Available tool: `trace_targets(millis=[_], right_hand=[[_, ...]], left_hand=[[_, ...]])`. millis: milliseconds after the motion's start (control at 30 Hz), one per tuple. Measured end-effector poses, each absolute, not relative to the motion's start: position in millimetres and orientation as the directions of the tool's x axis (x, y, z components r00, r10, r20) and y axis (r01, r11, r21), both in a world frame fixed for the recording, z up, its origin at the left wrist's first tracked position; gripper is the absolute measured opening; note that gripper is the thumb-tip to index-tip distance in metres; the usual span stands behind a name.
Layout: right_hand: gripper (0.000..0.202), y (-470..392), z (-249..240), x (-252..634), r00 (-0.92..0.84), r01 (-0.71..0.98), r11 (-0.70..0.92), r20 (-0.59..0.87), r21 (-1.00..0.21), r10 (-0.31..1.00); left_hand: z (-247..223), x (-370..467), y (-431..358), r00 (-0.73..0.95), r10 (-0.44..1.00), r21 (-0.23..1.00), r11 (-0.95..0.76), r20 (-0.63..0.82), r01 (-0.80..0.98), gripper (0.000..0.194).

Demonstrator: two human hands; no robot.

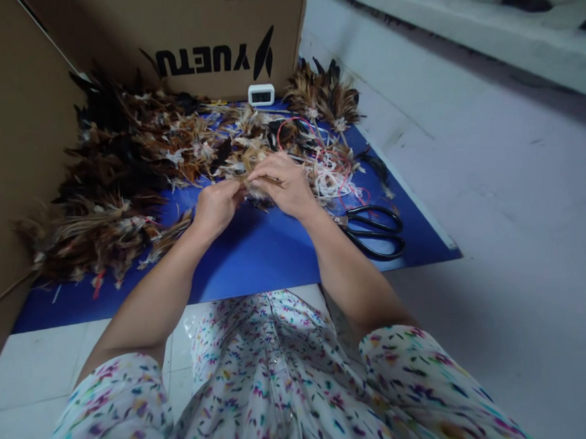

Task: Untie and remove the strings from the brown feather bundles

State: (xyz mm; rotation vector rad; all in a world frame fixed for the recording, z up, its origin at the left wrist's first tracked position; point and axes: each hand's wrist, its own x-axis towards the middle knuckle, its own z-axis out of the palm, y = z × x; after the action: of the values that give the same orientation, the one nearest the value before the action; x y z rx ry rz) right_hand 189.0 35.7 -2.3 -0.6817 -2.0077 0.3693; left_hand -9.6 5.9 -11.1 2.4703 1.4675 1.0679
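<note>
My left hand (217,208) and my right hand (287,183) meet over the middle of the blue table top (255,255). Both are closed in a pinch, with small brown feathers (271,179) between the fingertips. The exact grip of the left fingers is partly hidden. Just beyond the hands lies a loose heap of tan and brown feathers (251,149). Right of my right hand is a tangle of white string (331,177) with red string (287,124) looping behind it. Black-handled scissors (377,231) lie by my right forearm.
Bundles of dark brown feathers (114,144) cover the left side, and more feather bundles (323,98) stand at the back right. Cardboard boxes (201,20) wall the back and left. A small white digital clock (261,95) sits against the back box. A pale wall (468,162) borders the right.
</note>
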Motion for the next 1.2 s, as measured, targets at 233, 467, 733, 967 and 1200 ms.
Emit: trace_targets(millis=[233, 467, 733, 967, 1200], right_hand=[[0.041, 37.5, -5.2, 187.9, -0.403, 0.345, 0.800, 0.691, -0.492, 0.599], [0.040, 36.7, -5.2, 188.5, -0.407, 0.358, 0.815, 0.709, -0.456, 0.576], [0.030, 35.7, -5.6, 188.0, -0.423, 0.407, 0.813, 0.703, -0.417, 0.572], [0.025, 35.5, -5.1, 188.3, -0.454, 0.429, 0.815, 0.687, -0.389, 0.567], [0.023, 38.0, -7.9, 188.6, -0.453, 0.413, 0.819, 0.690, -0.399, 0.565]], left_hand=[[-11.3, -8.8, 6.5, 0.297, 0.802, 0.415, -0.539, 0.518, 0.733, 0.022], [-12.0, -8.6, 6.8, 0.304, 0.809, 0.424, -0.537, 0.503, 0.729, 0.022], [-13.0, -9.4, 7.4, 0.304, 0.804, 0.439, -0.549, 0.512, 0.712, 0.024], [-13.1, -10.2, 8.2, 0.316, 0.804, 0.434, -0.551, 0.503, 0.713, 0.026], [-12.4, -9.2, 7.2, 0.317, 0.790, 0.429, -0.567, 0.525, 0.703, 0.025]])
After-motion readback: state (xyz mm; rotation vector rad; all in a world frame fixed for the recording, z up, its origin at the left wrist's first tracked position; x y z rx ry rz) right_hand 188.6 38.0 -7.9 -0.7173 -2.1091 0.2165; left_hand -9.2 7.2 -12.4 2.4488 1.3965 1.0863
